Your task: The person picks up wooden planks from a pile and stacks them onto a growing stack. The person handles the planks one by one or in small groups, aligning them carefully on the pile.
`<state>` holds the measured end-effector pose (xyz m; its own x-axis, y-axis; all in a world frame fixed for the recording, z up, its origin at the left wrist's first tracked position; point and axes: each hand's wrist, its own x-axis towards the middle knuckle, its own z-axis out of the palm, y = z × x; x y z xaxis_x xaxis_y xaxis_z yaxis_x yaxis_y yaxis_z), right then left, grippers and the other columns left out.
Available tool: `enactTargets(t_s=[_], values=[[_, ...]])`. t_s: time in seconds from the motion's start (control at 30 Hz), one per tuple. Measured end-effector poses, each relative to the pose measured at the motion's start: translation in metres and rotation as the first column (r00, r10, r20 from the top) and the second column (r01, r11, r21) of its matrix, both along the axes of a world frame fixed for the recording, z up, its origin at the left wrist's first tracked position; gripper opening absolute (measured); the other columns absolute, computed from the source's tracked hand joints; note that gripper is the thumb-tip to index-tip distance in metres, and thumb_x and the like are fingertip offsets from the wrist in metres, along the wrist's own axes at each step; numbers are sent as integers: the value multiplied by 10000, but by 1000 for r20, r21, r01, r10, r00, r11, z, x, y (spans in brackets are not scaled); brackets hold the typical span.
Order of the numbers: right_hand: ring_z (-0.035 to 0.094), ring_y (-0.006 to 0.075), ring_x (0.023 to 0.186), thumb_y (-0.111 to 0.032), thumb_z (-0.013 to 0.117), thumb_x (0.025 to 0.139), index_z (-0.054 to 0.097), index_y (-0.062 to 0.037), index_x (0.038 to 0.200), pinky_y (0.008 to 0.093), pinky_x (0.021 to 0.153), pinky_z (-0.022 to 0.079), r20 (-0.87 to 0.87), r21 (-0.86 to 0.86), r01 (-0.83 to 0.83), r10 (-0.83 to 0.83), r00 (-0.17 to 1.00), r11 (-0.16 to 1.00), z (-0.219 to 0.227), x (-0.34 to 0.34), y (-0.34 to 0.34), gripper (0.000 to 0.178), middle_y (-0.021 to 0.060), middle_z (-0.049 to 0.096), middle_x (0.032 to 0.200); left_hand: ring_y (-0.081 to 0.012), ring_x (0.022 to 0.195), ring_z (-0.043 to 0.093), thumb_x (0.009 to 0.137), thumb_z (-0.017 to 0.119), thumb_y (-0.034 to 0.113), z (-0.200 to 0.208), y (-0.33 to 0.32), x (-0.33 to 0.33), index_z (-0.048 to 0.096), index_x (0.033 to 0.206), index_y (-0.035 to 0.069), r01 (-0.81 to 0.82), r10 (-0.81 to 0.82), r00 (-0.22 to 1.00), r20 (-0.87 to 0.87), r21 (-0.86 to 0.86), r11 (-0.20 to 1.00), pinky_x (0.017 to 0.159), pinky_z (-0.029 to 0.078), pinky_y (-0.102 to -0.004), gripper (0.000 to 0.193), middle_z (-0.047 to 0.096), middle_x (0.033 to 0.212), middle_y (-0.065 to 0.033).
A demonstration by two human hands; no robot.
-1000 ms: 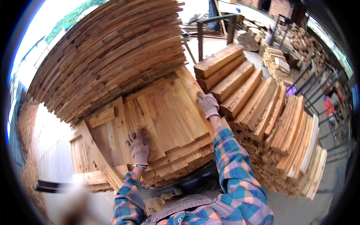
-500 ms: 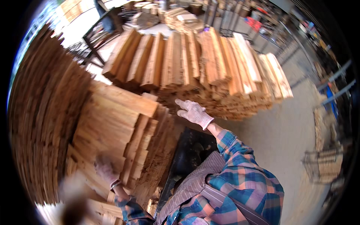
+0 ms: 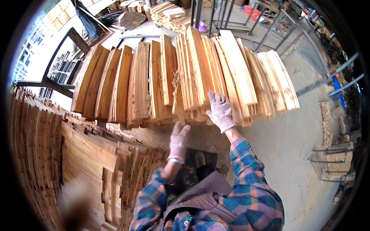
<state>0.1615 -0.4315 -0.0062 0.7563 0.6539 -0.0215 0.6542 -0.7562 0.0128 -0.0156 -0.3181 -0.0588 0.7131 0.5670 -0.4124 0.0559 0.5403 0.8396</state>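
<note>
Both my hands wear pale knitted gloves. My right hand (image 3: 221, 112) is at the near ends of a row of rough wooden boards (image 3: 139, 82), its fingers stretched and thumb apart. It overlaps the board ends, and I cannot tell whether it touches them. Nothing shows in its grasp. My left hand (image 3: 178, 141), slightly blurred, hovers over the gap in front of that row, fingers apart and holding nothing. To its left lies a lower stack of boards (image 3: 88, 150), with a tall stack of board edges (image 3: 32, 146) beyond it.
A dark metal frame (image 3: 48, 79) stands behind the stacks at left. More cut wood (image 3: 167, 17) is heaped at the back. On the right is a concrete floor (image 3: 277, 154), with a wire-sided rack (image 3: 332, 163) farther over. A brown blur covers the lower left.
My left hand has come off the lower stack and moved right and forward. My right hand has moved right, to the row's near ends. The view has turned toward the row.
</note>
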Motion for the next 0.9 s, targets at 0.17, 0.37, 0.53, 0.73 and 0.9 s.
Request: enactTargets(t_s=[0.17,0.37,0.53,0.73,0.9], values=[[275,341,1380,-428,617,802,288,-47,1443,535,1156,158,581,-435,92,201,789,896,-101,84,-13,815,160,336,1457,-135,680,554,951,576,232,-56,-20,128,555,1084,99,-124,138,988,63,-184,975,604,472,-270,189,591,785,11],[300,324,1381,-149,389,954,303,-114,1435,509,1165,216,474,-461,58,191,860,886,-110,86,6,490,153,291,1500,-197,712,565,924,568,169,-87,1,159,534,1155,126,24,163,977,-134,838,545,546,464,-323,237,598,956,-101],[413,405,1284,-114,621,808,452,0,1358,515,1093,322,154,474,-253,203,967,843,-57,65,43,587,247,425,1360,-267,1045,597,795,717,133,10,34,149,587,1233,44,228,157,933,-323,871,436,859,512,-351,466,615,1168,-165],[469,272,1223,-186,781,778,411,0,1409,356,1064,373,-553,771,634,438,709,-54,-43,71,89,754,181,460,1369,-339,1327,424,814,713,461,79,127,132,358,1436,9,44,302,852,-428,633,773,1084,373,-397,847,431,1425,-241],[540,247,1082,-348,722,854,441,43,1346,358,979,432,-818,501,857,390,424,120,-95,102,100,688,150,553,1245,-339,1310,445,823,624,587,44,113,169,317,1457,16,401,-185,890,-417,522,753,1079,358,-391,907,462,1402,-240]])
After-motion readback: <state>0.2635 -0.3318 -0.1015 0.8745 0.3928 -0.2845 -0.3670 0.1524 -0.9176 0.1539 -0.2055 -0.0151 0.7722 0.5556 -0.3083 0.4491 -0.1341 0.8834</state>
